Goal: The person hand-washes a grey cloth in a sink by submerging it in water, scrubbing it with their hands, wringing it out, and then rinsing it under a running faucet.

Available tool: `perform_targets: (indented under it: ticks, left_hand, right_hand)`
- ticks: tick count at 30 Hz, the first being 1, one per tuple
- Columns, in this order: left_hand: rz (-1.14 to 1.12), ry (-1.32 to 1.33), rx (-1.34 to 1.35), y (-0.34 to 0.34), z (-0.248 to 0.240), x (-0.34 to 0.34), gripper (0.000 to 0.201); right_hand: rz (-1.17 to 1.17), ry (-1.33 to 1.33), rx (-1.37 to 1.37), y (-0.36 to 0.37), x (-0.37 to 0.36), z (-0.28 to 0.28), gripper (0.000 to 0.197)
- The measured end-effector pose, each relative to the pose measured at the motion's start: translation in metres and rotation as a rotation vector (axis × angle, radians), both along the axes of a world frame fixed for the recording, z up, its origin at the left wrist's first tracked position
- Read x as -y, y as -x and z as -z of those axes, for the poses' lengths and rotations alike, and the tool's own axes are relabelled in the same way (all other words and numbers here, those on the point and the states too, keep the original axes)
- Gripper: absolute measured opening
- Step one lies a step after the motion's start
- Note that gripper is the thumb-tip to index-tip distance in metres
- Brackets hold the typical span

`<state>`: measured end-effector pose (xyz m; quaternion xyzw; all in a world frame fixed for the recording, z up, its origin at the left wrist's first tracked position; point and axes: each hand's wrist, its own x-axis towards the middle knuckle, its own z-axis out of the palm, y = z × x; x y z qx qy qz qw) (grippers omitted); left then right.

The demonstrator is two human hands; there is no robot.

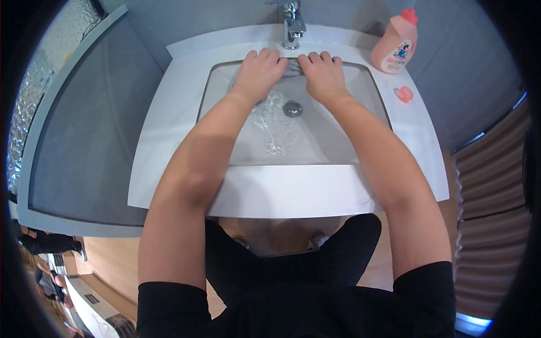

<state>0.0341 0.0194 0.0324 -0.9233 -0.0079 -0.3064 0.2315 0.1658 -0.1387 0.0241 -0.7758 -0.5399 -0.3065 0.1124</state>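
A wet-looking grey cloth (pixel 292 69) stretches between my two hands at the far side of the sink (pixel 332 135), just in front of the chrome faucet (pixel 292 25). My left hand (pixel 260 72) is closed on the cloth's left part, its fingers curled over. On the other side my right hand (pixel 323 74) is closed around the right part. Most of the cloth is hidden under both hands, with some grey showing below the left one. Rippling water lies in the basin, left of the round metal drain stopper (pixel 292 109).
A pink bottle (pixel 394 45) with a red cap stands on the white countertop (pixel 163 141) at the far right. Nearer lies a small pink cup-shaped cap (pixel 404 94). A grey framed panel (pixel 84 129) rises at left, and a brown pleated curtain (pixel 490 225) hangs at right.
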Motion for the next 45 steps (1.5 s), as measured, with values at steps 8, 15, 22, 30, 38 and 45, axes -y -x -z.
perform_targets:
  ticks: [8,15,22,30,38,45]
  left_hand:
    - [-0.041,0.612,-0.397,0.009,0.027,0.005,0.06]
    - [-0.16,0.672,-0.683,0.014,0.029,-0.001,0.087]
    - [-0.402,0.769,-0.838,0.013,0.008,-0.006,0.058]
    - [-0.687,0.366,-0.386,0.024,-0.011,-0.01,0.034]
    - [-0.773,0.281,-0.474,0.025,-0.004,0.005,0.065]
    - [-0.316,0.555,-0.744,0.026,0.029,-0.021,0.09]
  right_hand:
    - [0.083,0.181,-0.086,-0.013,-0.002,0.023,0.033]
    - [0.251,0.326,-0.19,-0.024,0.011,0.019,0.035]
    - [0.365,0.504,-0.376,-0.019,0.009,0.011,0.031]
    - [0.227,0.427,-0.225,-0.017,0.004,0.007,0.03]
    - [0.116,0.492,-0.556,-0.046,0.012,0.024,0.041]
    - [-0.083,0.585,-0.59,-0.058,0.029,0.023,0.079]
